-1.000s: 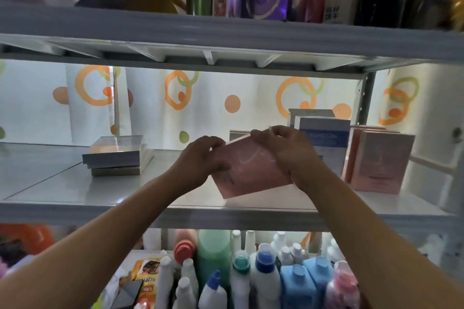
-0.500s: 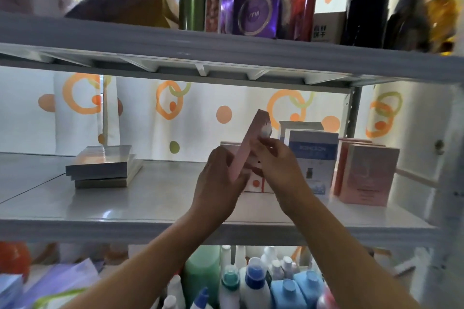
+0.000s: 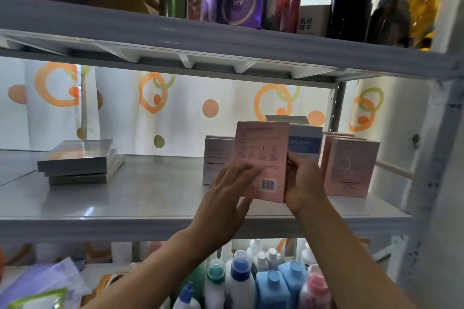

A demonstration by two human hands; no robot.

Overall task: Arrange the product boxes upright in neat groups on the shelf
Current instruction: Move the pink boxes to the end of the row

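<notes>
Nearest, on the lowest level, plastic bottles (image 3: 253, 281) crowd together beneath the grey middle shelf (image 3: 140, 198), whose front edge runs across the view. Above that edge the left hand (image 3: 226, 198) lies against the lower front of a pink box (image 3: 261, 158), fingers nearly straight and flat on it. The right hand (image 3: 301, 180) grips the same box at its right edge, fingers curled round the side. The box stands upright, back panel and barcode facing out; whether its base touches the shelf cannot be told. Bare shelf stretches leftward to a flat stack of boxes (image 3: 80, 160). Behind and beside the held box stand a white box (image 3: 217, 158), a blue-and-white box (image 3: 305, 143) and pink boxes (image 3: 351, 168) near the right post. Farther back hangs a spotted curtain (image 3: 120, 113).
</notes>
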